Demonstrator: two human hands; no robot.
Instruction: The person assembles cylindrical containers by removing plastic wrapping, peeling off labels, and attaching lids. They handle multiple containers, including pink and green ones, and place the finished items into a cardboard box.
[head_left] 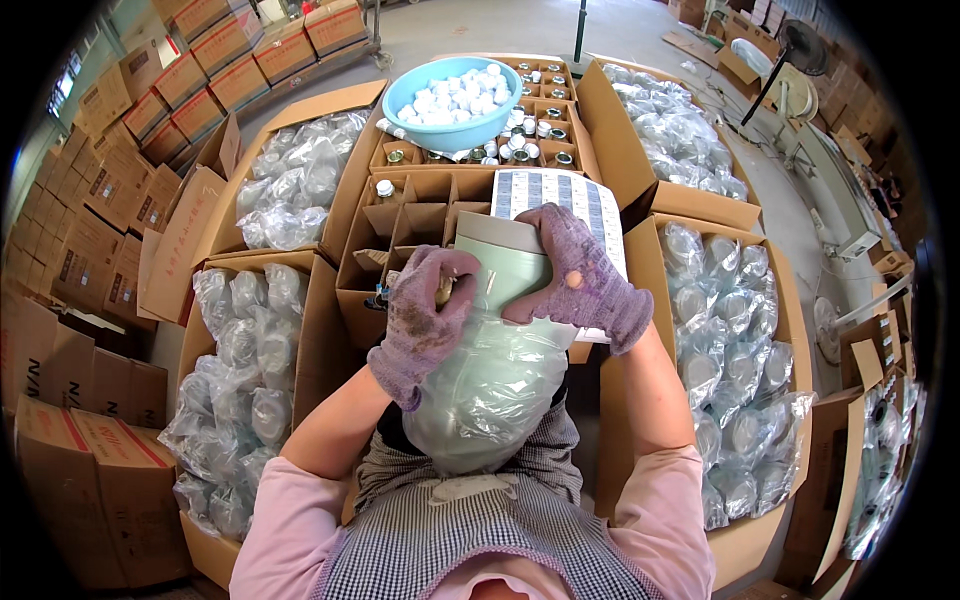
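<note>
In front of my lap stands a large pale green jar-like vessel (512,278) with a grey band round its top. Clear crinkled plastic (490,390) covers its lower part. My right hand (588,285), in a purple work glove, grips the vessel's upper right side, thumb across its front. My left hand (428,315), gloved alike, is closed against the upper left side; something small and brownish shows inside its curled fingers, too little to name. Just beyond is a divided carton (440,187) with a white-capped bottle (385,190). A printed sheet (590,210) lies behind my right hand.
A light blue basin (395,95) of white caps rests on cartons of bottles at the back. Open cartons of plastic-wrapped glassware flank me, left (318,350) and right (650,300). Stacked boxes (110,480) stand farther left; a black fan (800,48) stands far right.
</note>
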